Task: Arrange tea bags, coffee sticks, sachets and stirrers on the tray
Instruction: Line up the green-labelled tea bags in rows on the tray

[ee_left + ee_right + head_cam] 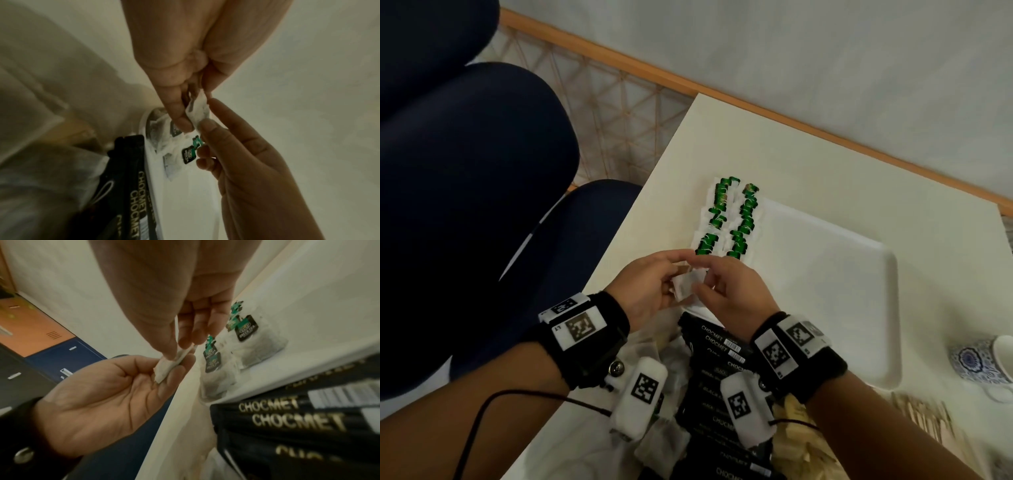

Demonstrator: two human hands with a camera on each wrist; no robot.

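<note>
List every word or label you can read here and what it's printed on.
"CHOCMET": gold letters on the black sticks.
"GREEN TEA": on the tea bag tags; the logo above it is too blurred.
"L7": on the left wrist marker, roughly.
Barcodes on the sticks: digits unreadable.

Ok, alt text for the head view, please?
Both hands, left and right, pinch one tea bag above the table. Ahead, two rows of green-tagged tea bags lie on a white tray.

Office or staff break area: orange and blue metal lockers, a dark blue upholstered chair, patterned carpet, a white counter.
</note>
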